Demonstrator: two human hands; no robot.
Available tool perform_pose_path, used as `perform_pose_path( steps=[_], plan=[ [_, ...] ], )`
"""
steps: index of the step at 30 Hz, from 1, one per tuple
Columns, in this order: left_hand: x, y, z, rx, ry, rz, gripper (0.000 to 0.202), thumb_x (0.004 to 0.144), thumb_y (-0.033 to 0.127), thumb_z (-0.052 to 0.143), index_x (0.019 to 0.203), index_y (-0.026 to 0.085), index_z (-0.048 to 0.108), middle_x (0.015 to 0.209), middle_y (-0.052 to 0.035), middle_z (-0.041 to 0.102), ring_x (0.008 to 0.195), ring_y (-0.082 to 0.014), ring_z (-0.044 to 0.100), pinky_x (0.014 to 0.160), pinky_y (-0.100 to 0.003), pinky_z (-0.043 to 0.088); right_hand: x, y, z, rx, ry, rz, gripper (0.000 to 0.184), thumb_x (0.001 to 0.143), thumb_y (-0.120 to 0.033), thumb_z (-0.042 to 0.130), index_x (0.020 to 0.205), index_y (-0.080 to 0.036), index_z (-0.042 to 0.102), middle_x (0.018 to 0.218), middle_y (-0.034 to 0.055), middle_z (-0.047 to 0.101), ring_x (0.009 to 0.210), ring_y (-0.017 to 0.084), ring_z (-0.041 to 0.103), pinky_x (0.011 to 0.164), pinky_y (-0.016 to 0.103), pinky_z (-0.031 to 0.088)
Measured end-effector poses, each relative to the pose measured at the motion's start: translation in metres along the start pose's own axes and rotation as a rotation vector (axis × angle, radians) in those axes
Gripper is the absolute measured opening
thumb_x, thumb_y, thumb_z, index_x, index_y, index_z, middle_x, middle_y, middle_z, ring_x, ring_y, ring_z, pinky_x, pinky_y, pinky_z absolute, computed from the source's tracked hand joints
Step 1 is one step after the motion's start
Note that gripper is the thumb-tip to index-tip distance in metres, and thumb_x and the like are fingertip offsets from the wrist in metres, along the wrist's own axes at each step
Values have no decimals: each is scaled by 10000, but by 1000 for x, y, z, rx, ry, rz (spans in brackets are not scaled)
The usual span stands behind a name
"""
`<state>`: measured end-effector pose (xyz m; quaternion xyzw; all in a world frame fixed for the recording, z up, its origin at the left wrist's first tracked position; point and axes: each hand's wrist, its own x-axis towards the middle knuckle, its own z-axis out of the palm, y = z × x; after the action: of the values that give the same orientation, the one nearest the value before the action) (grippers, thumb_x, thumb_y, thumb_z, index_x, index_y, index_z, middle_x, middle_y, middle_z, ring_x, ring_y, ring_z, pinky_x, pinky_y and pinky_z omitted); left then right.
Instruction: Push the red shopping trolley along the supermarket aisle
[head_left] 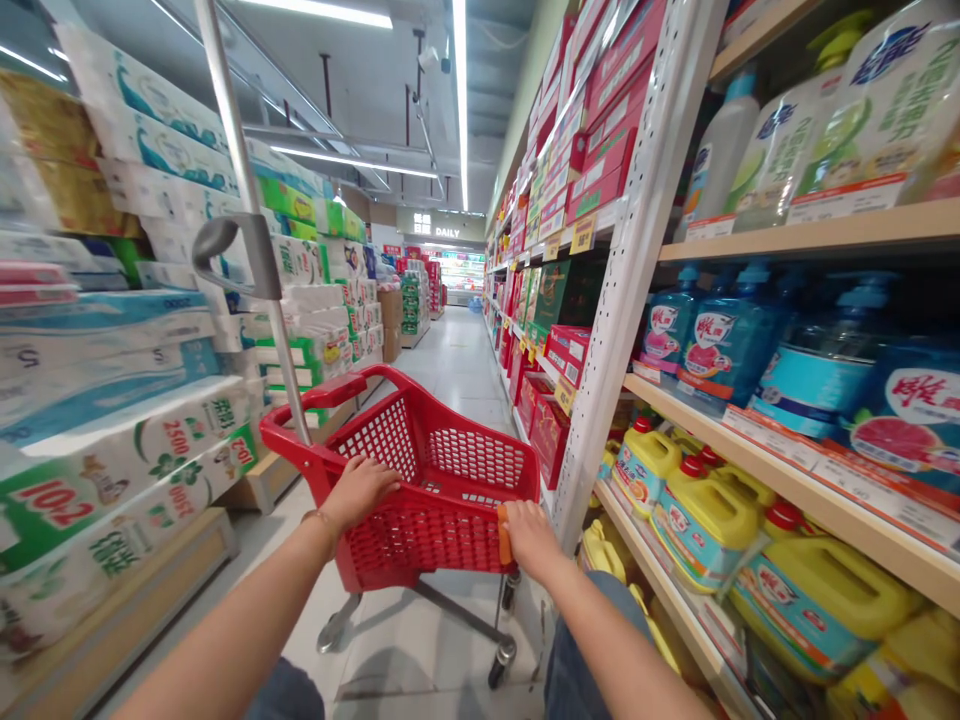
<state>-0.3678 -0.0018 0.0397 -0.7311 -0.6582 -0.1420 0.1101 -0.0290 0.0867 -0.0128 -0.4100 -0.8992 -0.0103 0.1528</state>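
Note:
A red plastic shopping cart (450,535) with mesh sides stands right in front of me, turned at an angle in the aisle. My left hand (365,492) is closed over its near rim, fingers reaching to the inner side. Around the right corner of the basket, beside an orange piece (504,540), my right hand (527,530) grips the rim. A metal pole (244,165) with a grey loop handle (238,256) rises from the cart's left end. The visible part of the basket's inside shows only red mesh.
Stacked tissue packs (142,470) line the left side on low wooden platforms. Close on the right, a shelf unit (772,425) holds yellow jugs (701,515) and blue pump bottles (724,335). The tiled aisle (442,350) runs ahead past red boxes (607,140).

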Motion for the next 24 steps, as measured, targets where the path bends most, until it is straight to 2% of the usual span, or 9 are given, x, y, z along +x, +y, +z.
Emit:
perform_pose_path(
  steps=[4, 8, 11, 14, 16, 19, 24],
  plan=[
    [-4, 19, 0, -8, 1, -37, 301, 946, 414, 407, 965, 274, 673, 940, -40, 696, 907, -207, 519, 829, -377, 250, 12, -9, 4, 22, 27, -17, 166, 904, -181, 487, 1065, -184, 530, 1043, 82, 596, 978, 233, 502, 858, 342, 342],
    [-8, 39, 0, 9, 5, -68, 294, 951, 396, 396, 957, 267, 661, 917, -42, 690, 902, -218, 511, 810, -385, 243, 34, -51, 10, 39, 44, -77, 167, 906, -197, 493, 1069, -184, 525, 1038, 89, 594, 980, 243, 494, 854, 355, 342],
    [-9, 47, 0, 14, 4, -86, 282, 945, 387, 413, 933, 252, 661, 905, -47, 688, 890, -219, 511, 809, -386, 247, 49, -86, 13, 63, 41, -106, 171, 915, -206, 479, 1079, -179, 519, 1046, 97, 591, 982, 248, 494, 846, 363, 346],
    [-10, 48, 1, 18, 11, -92, 285, 942, 394, 417, 931, 247, 661, 906, -49, 690, 894, -218, 518, 815, -386, 254, 54, -97, 14, 83, 49, -145, 194, 923, -216, 466, 1111, -186, 505, 1058, 88, 590, 989, 246, 493, 832, 360, 350],
    [-10, 47, 0, 19, 13, -86, 296, 946, 403, 405, 943, 251, 659, 915, -45, 693, 899, -217, 529, 813, -381, 261, 50, -87, 13, 76, 54, -165, 191, 924, -209, 460, 1109, -199, 506, 1056, 75, 593, 986, 239, 495, 823, 352, 348],
    [-11, 37, -6, 35, -2, -64, 325, 955, 417, 379, 922, 246, 654, 911, -41, 694, 878, -209, 552, 800, -365, 276, 38, -53, 12, 42, 67, -153, 185, 921, -196, 461, 1098, -208, 513, 1049, 63, 596, 979, 228, 499, 816, 340, 338],
    [-18, 6, -27, 201, 57, -122, 419, 932, 513, 381, 801, 208, 637, 834, -68, 681, 862, -235, 557, 848, -394, 279, 17, 7, 8, 11, 55, -54, 183, 924, -221, 470, 1101, -203, 514, 1055, 63, 587, 981, 223, 492, 811, 328, 322]
  ],
)
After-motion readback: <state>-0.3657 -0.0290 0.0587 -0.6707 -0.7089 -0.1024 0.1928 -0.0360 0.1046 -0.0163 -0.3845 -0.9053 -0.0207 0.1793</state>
